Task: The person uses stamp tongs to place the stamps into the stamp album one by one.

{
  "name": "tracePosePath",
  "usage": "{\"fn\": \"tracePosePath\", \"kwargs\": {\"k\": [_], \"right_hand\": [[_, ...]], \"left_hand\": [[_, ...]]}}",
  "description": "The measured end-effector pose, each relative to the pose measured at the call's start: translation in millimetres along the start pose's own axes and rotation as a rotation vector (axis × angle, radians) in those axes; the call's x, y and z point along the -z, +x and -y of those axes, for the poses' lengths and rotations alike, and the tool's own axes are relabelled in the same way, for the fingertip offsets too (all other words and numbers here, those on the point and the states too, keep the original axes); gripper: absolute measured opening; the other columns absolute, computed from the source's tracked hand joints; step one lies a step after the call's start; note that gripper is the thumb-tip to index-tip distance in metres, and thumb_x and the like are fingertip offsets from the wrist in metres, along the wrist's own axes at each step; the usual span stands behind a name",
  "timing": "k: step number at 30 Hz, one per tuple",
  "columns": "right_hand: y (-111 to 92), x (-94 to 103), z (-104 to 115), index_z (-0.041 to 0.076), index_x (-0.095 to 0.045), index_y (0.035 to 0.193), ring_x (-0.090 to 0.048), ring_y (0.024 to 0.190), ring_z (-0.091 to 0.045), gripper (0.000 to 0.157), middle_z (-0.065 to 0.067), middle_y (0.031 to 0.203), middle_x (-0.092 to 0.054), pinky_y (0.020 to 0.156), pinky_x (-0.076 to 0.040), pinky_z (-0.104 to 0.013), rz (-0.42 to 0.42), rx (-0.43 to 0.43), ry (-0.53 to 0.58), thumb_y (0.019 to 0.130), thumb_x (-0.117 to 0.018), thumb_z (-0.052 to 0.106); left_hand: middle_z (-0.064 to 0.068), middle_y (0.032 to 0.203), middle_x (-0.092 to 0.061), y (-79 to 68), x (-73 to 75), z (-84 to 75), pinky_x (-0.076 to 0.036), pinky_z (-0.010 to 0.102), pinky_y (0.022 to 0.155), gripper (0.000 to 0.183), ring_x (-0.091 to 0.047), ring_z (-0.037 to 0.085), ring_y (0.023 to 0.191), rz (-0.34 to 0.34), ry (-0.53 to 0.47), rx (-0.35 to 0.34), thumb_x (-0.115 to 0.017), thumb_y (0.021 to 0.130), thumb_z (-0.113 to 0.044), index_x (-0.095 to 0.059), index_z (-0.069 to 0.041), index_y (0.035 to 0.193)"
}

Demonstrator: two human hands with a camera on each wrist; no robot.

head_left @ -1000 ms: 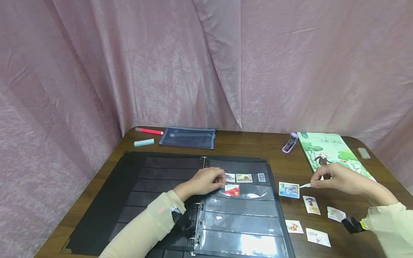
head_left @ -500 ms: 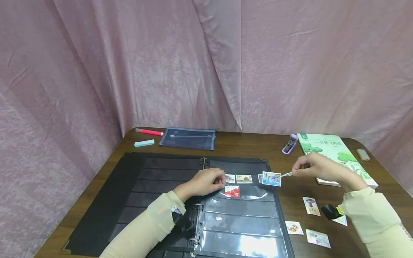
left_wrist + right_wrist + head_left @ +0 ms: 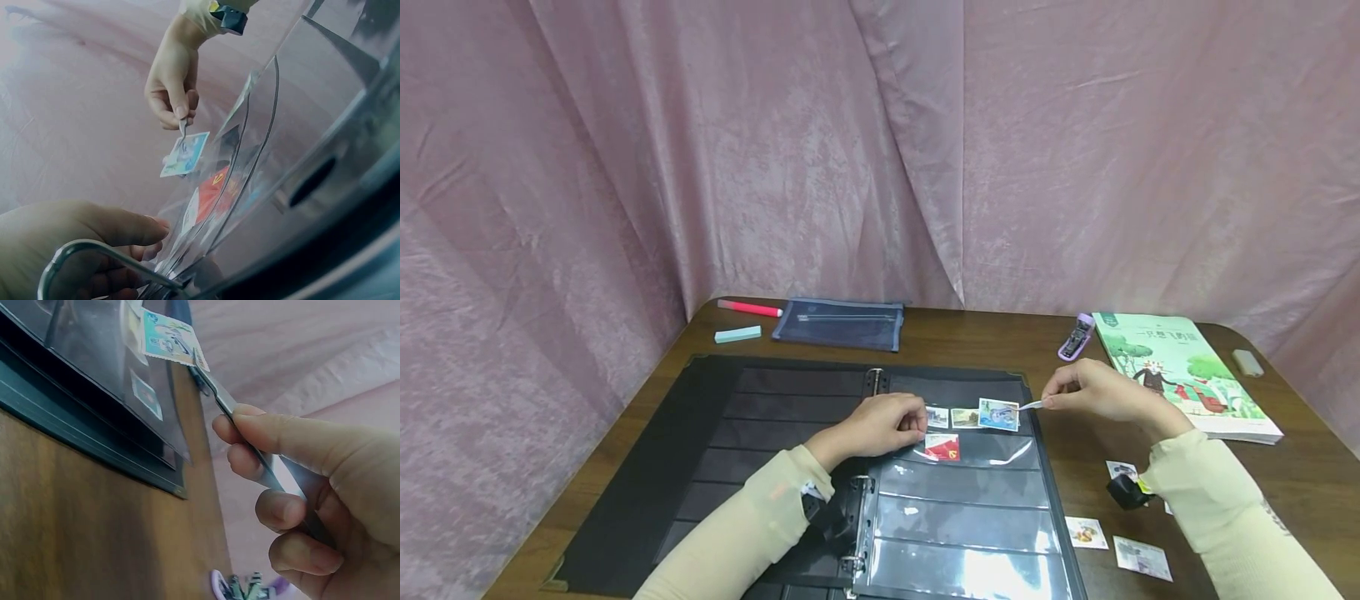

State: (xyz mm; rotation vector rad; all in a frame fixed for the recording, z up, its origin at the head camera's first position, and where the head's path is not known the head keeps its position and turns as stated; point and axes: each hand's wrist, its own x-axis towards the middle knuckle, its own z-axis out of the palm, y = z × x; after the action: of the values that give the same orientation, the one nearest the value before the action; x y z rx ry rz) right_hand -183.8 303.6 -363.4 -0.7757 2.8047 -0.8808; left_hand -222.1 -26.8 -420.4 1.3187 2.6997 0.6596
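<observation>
My right hand (image 3: 1101, 396) pinches metal tweezers (image 3: 275, 472) between thumb and fingers. Their tips grip the edge of a blue picture stamp (image 3: 998, 414), which hangs over the second row of the album's right page. The open black stamp album (image 3: 658, 442) has clear pocket strips. At that page's inner side, my left hand (image 3: 880, 423) pinches the edge of a clear pocket (image 3: 178, 234). Close to its fingertips is a red stamp (image 3: 942, 447), seen through the film. Two small stamps show above it, and the held stamp partly covers one of them.
Loose stamps, including a small picture stamp (image 3: 1086, 532) and a pale stamp (image 3: 1142, 558), lie right of the album. Behind are a green book (image 3: 1195, 367), a purple-edged clipper-like tool (image 3: 1077, 337), an eraser-like block (image 3: 1247, 362), a blue zip pouch (image 3: 838, 325) and a red marker (image 3: 749, 308).
My right hand has lifted the blue stamp off the table with the tweezers and carried it left over the album page. My left hand has stayed in place.
</observation>
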Motion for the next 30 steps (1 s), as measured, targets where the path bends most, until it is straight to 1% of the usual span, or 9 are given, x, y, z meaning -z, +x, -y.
{"fn": "tracePosePath", "kwargs": {"k": [5, 13, 20, 26, 30], "right_hand": [[6, -7.6, -1, 0.013, -0.068, 0.082, -0.053, 0.07, 0.003, 0.007, 0.007, 0.077, -0.065, 0.066, -0.044, -0.02, 0.01, -0.015, -0.014, 0.08, -0.066, 0.02], [12, -17.7, 2, 0.012, -0.068, 0.08, -0.05, 0.066, -0.002, 0.009, 0.006, 0.074, -0.062, 0.06, -0.043, -0.02, 0.073, -0.045, 0.023, 0.08, -0.065, 0.021], [13, -21.5, 3, 0.011, -0.068, 0.081, -0.051, 0.067, -0.003, 0.01, 0.006, 0.075, -0.063, 0.061, -0.044, -0.021, 0.109, -0.028, 0.033, 0.08, -0.065, 0.021], [15, -24.0, 5, 0.013, -0.068, 0.08, -0.05, 0.067, 0.0, 0.008, 0.007, 0.075, -0.063, 0.062, -0.043, -0.019, 0.135, -0.037, 0.029, 0.08, -0.065, 0.02], [16, -24.5, 6, 0.012, -0.068, 0.08, -0.049, 0.067, 0.0, 0.008, 0.005, 0.076, -0.064, 0.061, -0.043, -0.019, 0.163, -0.025, 0.041, 0.08, -0.065, 0.018]], "left_hand": [[-0.015, 0.074, -0.051, 0.3, -1.3, 1.3, -0.036, 0.016, 0.061, 0.012, -0.047, -0.002, 0.068, -0.008, 0.007, -0.008, -0.064, 0.081, -0.027, -0.053, -0.028, 0.078], [-0.015, 0.073, -0.05, 0.9, -2.6, 2.6, -0.036, 0.016, 0.061, 0.012, -0.047, -0.002, 0.068, -0.013, 0.01, -0.013, -0.064, 0.081, -0.027, -0.052, -0.027, 0.077], [-0.014, 0.073, -0.05, 0.1, -0.9, 0.4, -0.035, 0.016, 0.061, 0.013, -0.046, -0.002, 0.067, -0.006, 0.005, -0.006, -0.064, 0.081, -0.026, -0.052, -0.027, 0.077], [-0.014, 0.073, -0.05, -0.3, -0.4, -0.1, -0.036, 0.016, 0.061, 0.013, -0.046, -0.002, 0.067, -0.01, 0.008, -0.003, -0.065, 0.081, -0.027, -0.052, -0.027, 0.077], [-0.014, 0.073, -0.051, -0.7, 0.2, -0.6, -0.036, 0.016, 0.062, 0.012, -0.046, -0.002, 0.067, -0.008, 0.008, 0.0, -0.065, 0.081, -0.027, -0.053, -0.027, 0.078]]}}
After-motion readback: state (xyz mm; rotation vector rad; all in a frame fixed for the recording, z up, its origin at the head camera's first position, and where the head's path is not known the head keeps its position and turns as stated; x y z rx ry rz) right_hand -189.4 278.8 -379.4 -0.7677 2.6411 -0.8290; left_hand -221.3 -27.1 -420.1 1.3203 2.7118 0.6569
